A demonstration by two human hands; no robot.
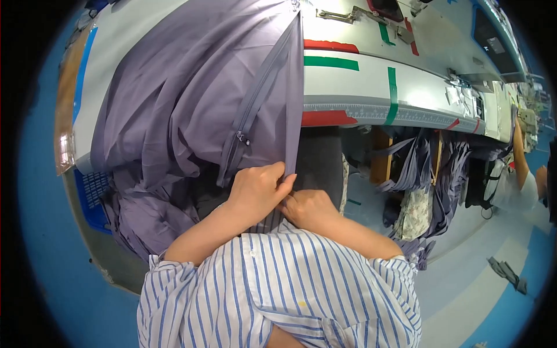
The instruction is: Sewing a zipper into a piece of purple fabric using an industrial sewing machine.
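A large piece of purple-grey fabric lies over the white table and hangs off its near edge toward me. Along it runs a zipper with its slider near the lower end. My left hand is closed on the fabric's folded right edge, thumb and fingers pinching it at the table's front. Close beside it, my right hand is also closed, its fingertips meeting the left ones at the fabric's lower end. What lies between the right fingertips is mostly hidden.
A measuring tape strip runs along the table's edge with red and green tape. A wrench lies at the back. Purple straps hang under the table. A blue basket stands left. Another person's arm shows far right.
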